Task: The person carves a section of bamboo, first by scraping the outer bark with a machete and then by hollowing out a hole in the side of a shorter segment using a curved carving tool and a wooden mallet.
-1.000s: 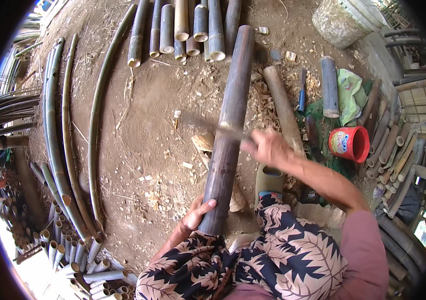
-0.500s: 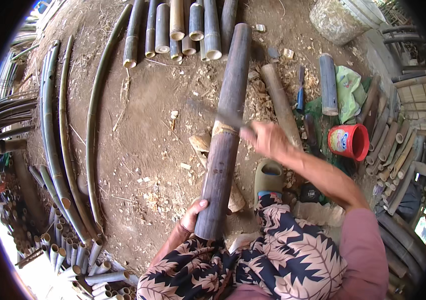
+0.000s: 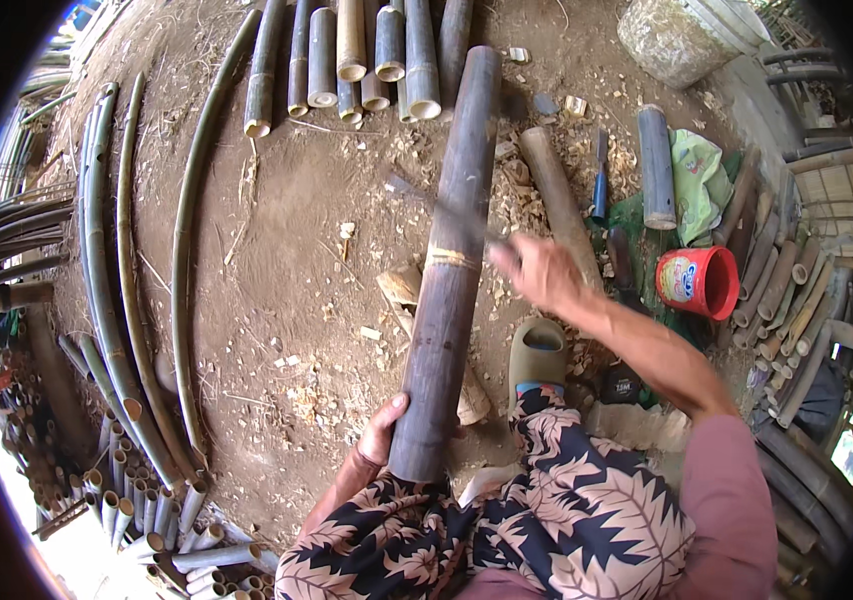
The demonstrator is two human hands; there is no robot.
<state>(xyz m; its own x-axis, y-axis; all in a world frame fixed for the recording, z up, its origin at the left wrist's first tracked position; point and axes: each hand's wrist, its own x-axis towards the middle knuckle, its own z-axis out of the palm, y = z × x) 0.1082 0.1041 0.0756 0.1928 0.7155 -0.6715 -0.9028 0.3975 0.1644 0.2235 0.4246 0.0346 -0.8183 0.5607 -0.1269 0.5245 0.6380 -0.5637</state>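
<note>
At the near end of a dark bamboo pole (image 3: 441,320), left hand (image 3: 378,432) gripped it from below, thumb along the left edge. Right hand (image 3: 544,275), right of the pole, was closed on a knife (image 3: 453,213); its blurred blade slanted across mid-pole, above a pale ring (image 3: 453,257). Beyond, rightward, lay a chisel (image 3: 601,178) and red bucket (image 3: 699,283).

The bamboo tube (image 3: 447,290) looks smooth and faintly glossy.

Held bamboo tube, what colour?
The bamboo tube is dark greyish brown with a pale band; best in head view.
</note>
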